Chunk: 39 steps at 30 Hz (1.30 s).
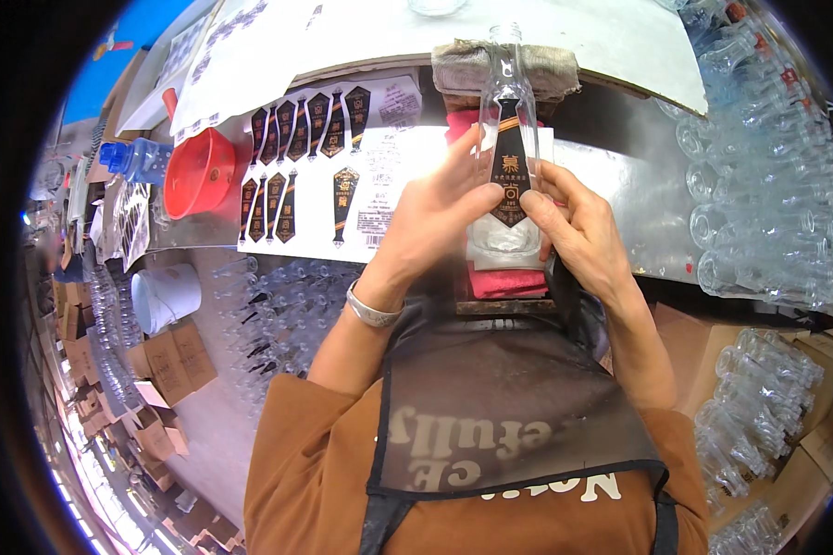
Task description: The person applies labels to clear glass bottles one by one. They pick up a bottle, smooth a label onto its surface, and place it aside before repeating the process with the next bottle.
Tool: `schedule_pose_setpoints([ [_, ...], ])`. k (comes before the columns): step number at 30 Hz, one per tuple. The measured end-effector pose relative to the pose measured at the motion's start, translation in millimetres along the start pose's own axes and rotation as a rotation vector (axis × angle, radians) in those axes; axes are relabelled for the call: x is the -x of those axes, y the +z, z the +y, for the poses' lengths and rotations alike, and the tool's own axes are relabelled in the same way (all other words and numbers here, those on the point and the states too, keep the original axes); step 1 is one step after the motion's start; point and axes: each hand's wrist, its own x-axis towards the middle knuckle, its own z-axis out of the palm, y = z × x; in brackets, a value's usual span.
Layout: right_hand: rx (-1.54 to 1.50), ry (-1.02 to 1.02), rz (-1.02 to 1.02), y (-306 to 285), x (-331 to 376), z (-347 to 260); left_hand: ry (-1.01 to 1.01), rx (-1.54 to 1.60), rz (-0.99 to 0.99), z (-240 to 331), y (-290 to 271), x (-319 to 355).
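Above the red cloth (509, 285), bottle (528, 139) lies neck far, dark label (510, 166) facing up. Left hand (440, 199) half open, gripping bottle's left side, thumb at label's near left edge, fingers a bit blurred. Right hand (583, 227) half curled, grasping bottle's right side, thumb at label's near right edge; fingertips partly hidden. Neck is over rag (553, 69), far side. Label sheets (317, 199) left, more bottles (750, 185) right.
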Motion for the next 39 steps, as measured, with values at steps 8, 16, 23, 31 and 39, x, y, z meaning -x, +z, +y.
schedule_pose_setpoints([
  [8,-0.007,0.0,0.015,0.8,0.9,0.9,0.013,-0.005,-0.024,1.6,-0.5,-0.7],
  [16,-0.065,0.058,-0.055,-9.1,-2.4,4.9,0.0,0.032,-0.035,6.8,1.5,-2.2],
  [23,-0.029,0.019,-0.027,-33.5,-49.6,-25.2,0.271,-0.335,0.092,14.8,6.5,-14.7],
  [31,0.093,-0.046,0.007,-21.9,-78.8,-18.2,0.477,-0.832,0.079,21.6,7.0,-23.4],
  [39,0.074,-0.095,0.04,-18.5,-80.9,-14.5,0.508,-0.852,0.087,18.0,6.0,-26.0],
])
